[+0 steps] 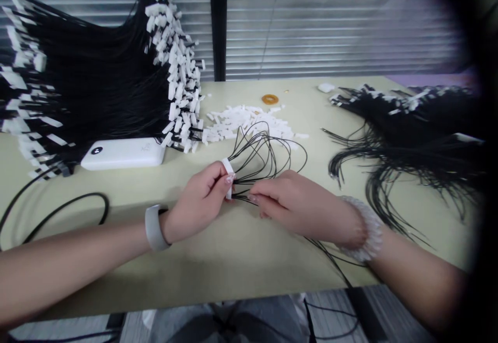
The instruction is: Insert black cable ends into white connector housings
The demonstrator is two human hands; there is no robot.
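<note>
My left hand pinches a small white rectangular plastic connector, and my right hand grasps a fan of thin black looped wires just beside it, both above the middle of the pale green surface. My fingers hide the wire ends, so the seating is hard to judge, but the grip looks firm. If it slackened, wires could slip free and snag in the loose pile of white plastic connectors or the black wire bundle toward the right edge.
</note>
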